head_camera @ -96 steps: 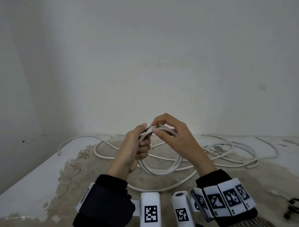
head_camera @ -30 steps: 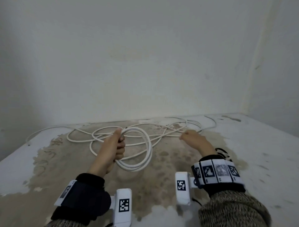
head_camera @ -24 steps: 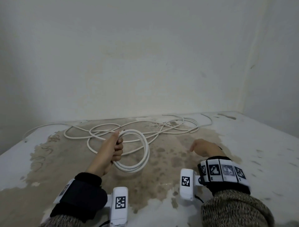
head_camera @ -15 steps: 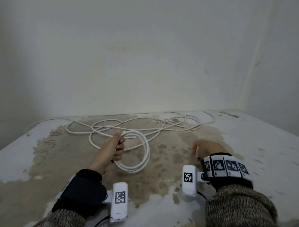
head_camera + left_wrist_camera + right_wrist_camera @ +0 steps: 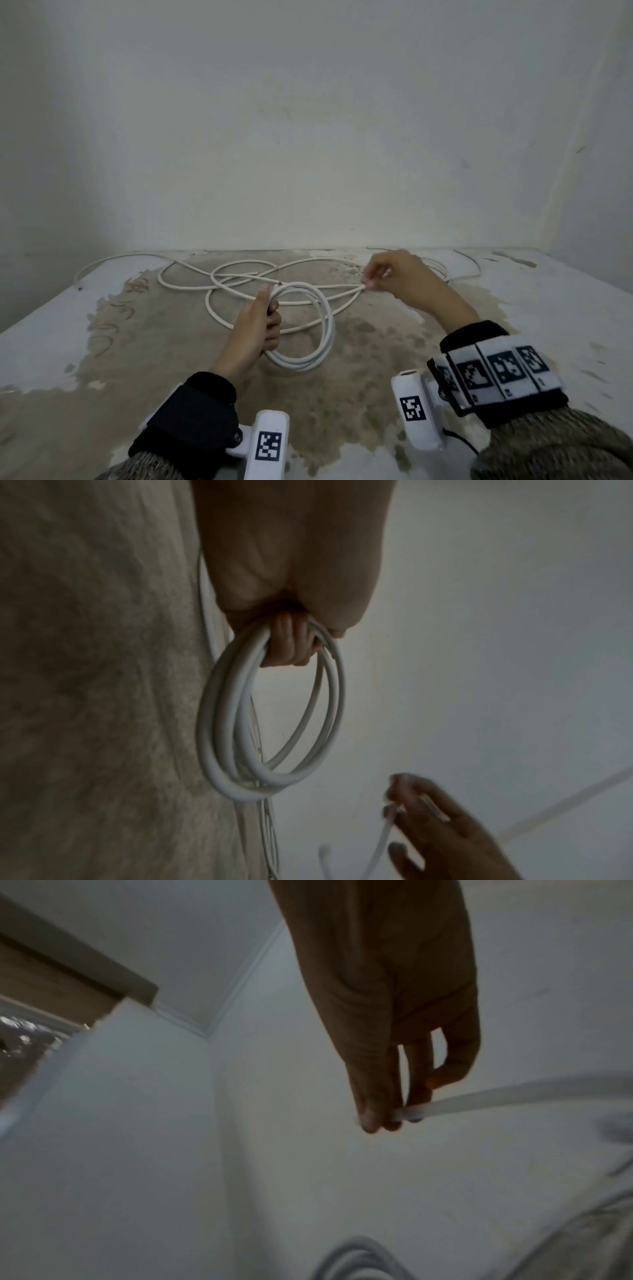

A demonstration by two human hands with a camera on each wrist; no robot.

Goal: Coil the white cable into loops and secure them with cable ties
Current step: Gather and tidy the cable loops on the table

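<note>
A white cable (image 5: 219, 281) sprawls in loose curves over the stained table (image 5: 565, 308). My left hand (image 5: 260, 325) grips a small coil (image 5: 322, 329) of several loops, held upright just above the table; the left wrist view shows the fingers curled round the coil (image 5: 222, 723). To the right and farther back, my right hand (image 5: 394, 274) pinches the free run of cable (image 5: 479, 1096) between thumb and fingertips (image 5: 373, 1118), raised off the surface. That strand stretches from the coil to the right hand. No cable ties show.
A plain wall stands close behind the table, with a corner at the right. More loose cable (image 5: 459, 270) lies behind the right hand at the back of the table. The table's left edge (image 5: 41, 308) runs diagonally.
My right hand rose from the table at the right and now pinches the cable farther back. The left hand kept its grip on the coil, nearly still.
</note>
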